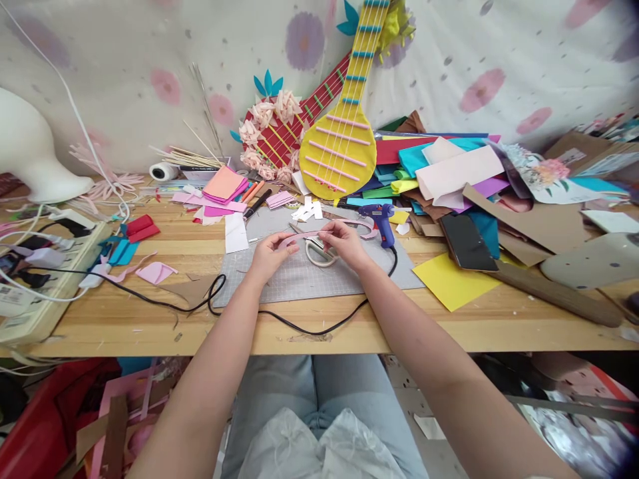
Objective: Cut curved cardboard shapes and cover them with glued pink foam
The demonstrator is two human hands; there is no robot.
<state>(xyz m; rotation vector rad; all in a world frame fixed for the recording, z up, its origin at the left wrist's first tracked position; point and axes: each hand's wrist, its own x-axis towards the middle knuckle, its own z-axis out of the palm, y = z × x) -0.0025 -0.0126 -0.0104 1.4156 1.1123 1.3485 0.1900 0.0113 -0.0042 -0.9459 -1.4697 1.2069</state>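
My left hand [269, 254] and my right hand [345, 242] are both closed in a pinch on a long pink foam strip [304, 236], held between them just above the grey cutting mat [299, 279]. The strip curves on past my right hand toward the right. White-handled scissors [319, 254] lie on the mat under my hands. A blue glue gun [380, 221] stands just right of my right hand, its black cord [299, 326] looping across the table's front edge.
A yellow and red foam guitar [339, 143] leans against the flowered cloth at the back. A heap of coloured foam sheets and cardboard [449, 179] fills the right side. A power strip [44, 279] with cables sits at the left. A yellow sheet [452, 283] lies right of the mat.
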